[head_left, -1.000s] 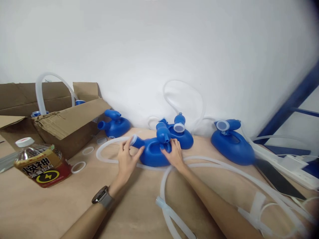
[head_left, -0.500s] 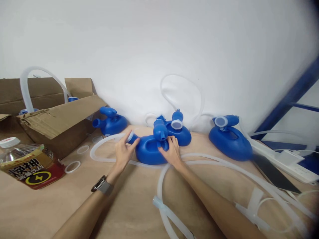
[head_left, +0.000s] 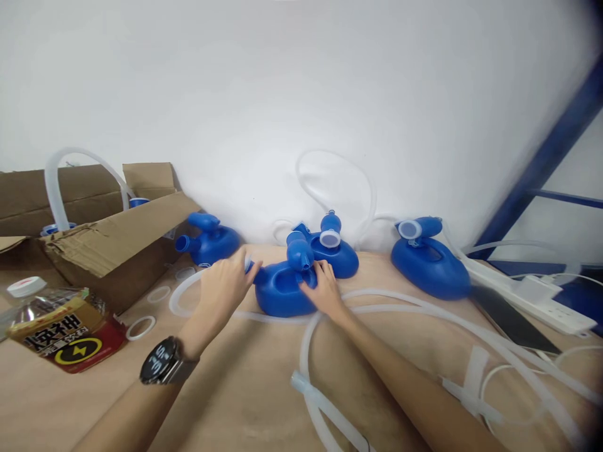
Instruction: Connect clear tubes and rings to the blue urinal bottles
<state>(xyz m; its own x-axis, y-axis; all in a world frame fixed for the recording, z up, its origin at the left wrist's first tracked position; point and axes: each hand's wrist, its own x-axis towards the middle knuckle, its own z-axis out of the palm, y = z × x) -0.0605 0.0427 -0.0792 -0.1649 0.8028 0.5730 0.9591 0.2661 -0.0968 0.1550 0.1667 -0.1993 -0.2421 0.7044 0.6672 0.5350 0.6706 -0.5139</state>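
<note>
A blue plastic vessel [head_left: 281,290] with two spouts lies on the wooden table [head_left: 245,389] in front of me. My left hand [head_left: 221,290], a watch on its wrist, is closed around the vessel's left spout, where a clear tube [head_left: 181,295] meets it. My right hand [head_left: 322,290] grips the vessel's right side below the upright spout [head_left: 298,250]. Three more blue vessels stand behind: a left vessel [head_left: 210,240], a middle vessel [head_left: 332,254] and a right vessel [head_left: 426,260].
An open cardboard box [head_left: 101,235] with a tube stands at the left. A drink bottle [head_left: 56,326] lies near it, with white rings [head_left: 140,326] beside. Clear tubing [head_left: 424,326] runs across the right half. A power strip [head_left: 541,301] and a blue frame [head_left: 546,169] are at far right.
My left hand has turned over the left spout so its back and the watch face now show. The right hand has stayed on the vessel. The view shifted slightly.
</note>
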